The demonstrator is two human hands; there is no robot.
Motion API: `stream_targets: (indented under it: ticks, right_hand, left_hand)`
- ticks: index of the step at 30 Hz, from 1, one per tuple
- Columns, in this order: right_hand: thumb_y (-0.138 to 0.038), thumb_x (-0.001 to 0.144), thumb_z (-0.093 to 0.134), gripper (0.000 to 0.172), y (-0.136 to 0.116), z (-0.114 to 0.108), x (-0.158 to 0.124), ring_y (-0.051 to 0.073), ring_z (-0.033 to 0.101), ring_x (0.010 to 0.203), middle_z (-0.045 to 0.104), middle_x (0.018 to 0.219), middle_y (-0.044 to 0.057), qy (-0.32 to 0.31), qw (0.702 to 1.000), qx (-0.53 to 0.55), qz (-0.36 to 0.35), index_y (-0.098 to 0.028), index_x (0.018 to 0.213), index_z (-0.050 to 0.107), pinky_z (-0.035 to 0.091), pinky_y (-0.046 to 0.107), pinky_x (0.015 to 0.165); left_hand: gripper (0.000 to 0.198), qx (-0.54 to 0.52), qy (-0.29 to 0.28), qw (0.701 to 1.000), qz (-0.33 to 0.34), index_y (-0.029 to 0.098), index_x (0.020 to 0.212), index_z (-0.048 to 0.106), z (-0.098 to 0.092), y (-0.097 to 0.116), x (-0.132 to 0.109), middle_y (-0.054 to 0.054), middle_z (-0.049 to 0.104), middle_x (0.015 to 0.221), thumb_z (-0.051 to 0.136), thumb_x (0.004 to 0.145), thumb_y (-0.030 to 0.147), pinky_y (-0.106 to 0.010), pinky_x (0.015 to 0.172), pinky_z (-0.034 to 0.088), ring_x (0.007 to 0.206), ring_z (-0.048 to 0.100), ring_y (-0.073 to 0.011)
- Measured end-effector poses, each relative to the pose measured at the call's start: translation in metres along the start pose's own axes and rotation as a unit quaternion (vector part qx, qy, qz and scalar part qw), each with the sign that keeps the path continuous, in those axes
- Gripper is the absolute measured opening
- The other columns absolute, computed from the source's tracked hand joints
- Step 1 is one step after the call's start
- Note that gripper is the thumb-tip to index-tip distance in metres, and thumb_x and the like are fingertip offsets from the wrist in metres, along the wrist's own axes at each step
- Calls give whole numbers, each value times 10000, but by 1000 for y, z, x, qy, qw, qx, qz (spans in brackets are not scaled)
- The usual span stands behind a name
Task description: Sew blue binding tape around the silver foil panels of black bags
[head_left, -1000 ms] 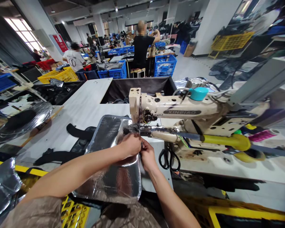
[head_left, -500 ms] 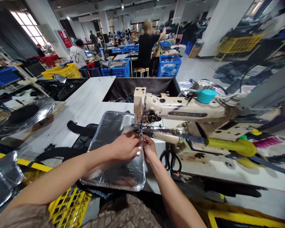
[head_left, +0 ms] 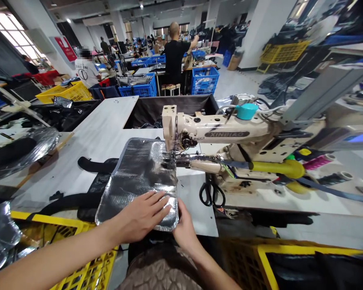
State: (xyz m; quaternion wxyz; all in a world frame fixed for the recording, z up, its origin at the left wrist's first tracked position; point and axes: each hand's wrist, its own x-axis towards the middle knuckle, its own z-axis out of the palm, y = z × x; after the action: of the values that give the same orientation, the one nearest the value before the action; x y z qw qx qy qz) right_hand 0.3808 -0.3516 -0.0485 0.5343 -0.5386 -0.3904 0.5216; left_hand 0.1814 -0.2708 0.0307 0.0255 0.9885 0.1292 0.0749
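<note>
A silver foil-faced panel (head_left: 133,177) with rounded corners and a grey bound edge lies under the head of the sewing machine (head_left: 226,127). Its right edge runs beneath the needle area. My left hand (head_left: 147,213) rests flat on the panel's near part, fingers stretched out. At the near right corner my right hand (head_left: 183,225) grips the bound edge, with some of its fingers hidden beneath. A grey binding strip (head_left: 236,164) passes by a yellow guide (head_left: 278,168) toward the needle.
Black-handled scissors (head_left: 211,195) hang below the machine arm. Black straps (head_left: 97,165) lie left of the panel on the white table (head_left: 78,149). Yellow crates (head_left: 90,266) stand near my lap. Thread cones (head_left: 320,161) sit at right. Co-workers (head_left: 174,52) are further back.
Both hands have moved from beside the needle down to the panel's near end. My left hand has flattened out on the foil. The camera view has shifted a little to the right.
</note>
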Motion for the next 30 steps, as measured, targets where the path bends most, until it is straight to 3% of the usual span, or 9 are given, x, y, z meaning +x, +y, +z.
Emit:
stream_targets:
  ticks: [2, 6, 14, 19, 26, 30]
  right_hand:
    - [-170, 769, 782, 668, -2, -4, -10, 293, 624, 1316, 654, 1446, 86, -22, 1000, 21, 8, -254, 1411, 619, 483, 430, 1149]
    - [-176, 778, 763, 608, -6, -15, -6, 304, 651, 1272, 686, 1395, 84, -2, 998, 53, 27, -256, 1369, 648, 493, 470, 1133]
    - [-155, 754, 786, 598, -7, -18, 43, 242, 702, 1075, 750, 1212, 51, -20, 998, 58, 6, -254, 1329, 655, 551, 345, 962]
    - [-196, 734, 818, 645, -8, -16, 71, 222, 708, 981, 773, 1127, 53, 5, 996, 83, 12, -223, 1349, 625, 549, 320, 889]
    - [-152, 699, 760, 662, -11, -4, 106, 225, 713, 974, 792, 1072, 44, 23, 992, 122, 3, -216, 1343, 621, 536, 333, 898]
    - [-152, 670, 736, 670, -11, 1, 124, 203, 705, 912, 793, 1011, 27, 42, 990, 132, -1, -213, 1327, 622, 524, 319, 870]
  left_hand:
    - [585, 9, 0, 1000, 4, 87, 1565, 416, 1, -3, -1, -181, 474, 1611, 468, 993, 195, -538, 1220, 384, 1526, 383, -359]
    - [549, 14, 5, 1000, 0, 101, 1554, 441, 5, -12, 4, -155, 486, 1609, 449, 1015, 204, -522, 1217, 385, 1516, 398, -355]
    - [519, 46, 13, 999, 20, 143, 1535, 474, 7, -59, 28, -161, 497, 1594, 465, 1022, 221, -512, 1193, 414, 1452, 469, -350]
    - [464, 53, 46, 995, 68, 135, 1483, 530, 15, -91, 37, -182, 572, 1508, 488, 1027, 213, -512, 1216, 424, 1463, 468, -333]
    - [469, 111, 116, 985, 70, 201, 1486, 534, 34, -128, 51, -172, 606, 1474, 562, 1018, 176, -492, 1168, 496, 1454, 504, -302]
    - [426, 115, 109, 986, 59, 228, 1446, 564, 41, -149, 61, -146, 615, 1468, 565, 1024, 171, -483, 1166, 491, 1444, 518, -283]
